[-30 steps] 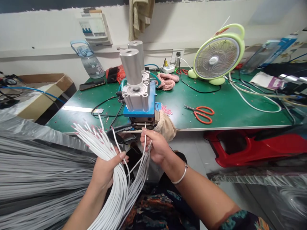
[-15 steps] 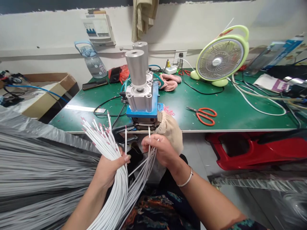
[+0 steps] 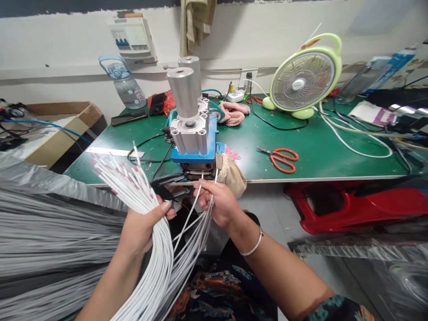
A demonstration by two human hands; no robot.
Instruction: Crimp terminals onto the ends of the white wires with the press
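Observation:
My left hand (image 3: 145, 223) is wrapped round a thick bundle of white wires (image 3: 163, 258), whose ends, many tipped pinkish red, fan out up and to the left. Between thumb and fingers, my right hand (image 3: 217, 200) pinches a white wire (image 3: 192, 211) just below the front of a pneumatic press (image 3: 192, 138) with metal cylinders on a blue base. That wire's tip reaches the slot at the press's front; whether it is inside I cannot tell. More white wires (image 3: 200, 227) hang from my right palm, and one end sticks up beside the hand.
A beige cloth bag (image 3: 232, 176) hangs at the press's right side. Orange-handled scissors (image 3: 282, 159) lie on the green table (image 3: 327, 158), with a green fan (image 3: 302, 82) behind. A ruler (image 3: 113, 152) lies at left. Many wires (image 3: 50, 236) fill the left side; a red stool (image 3: 351, 207) stands right.
The single wire standing apart at my left thumb is now in my right fingers, its tip at the press. The wire formerly there sticks up beside my right hand. My left hand moved slightly left.

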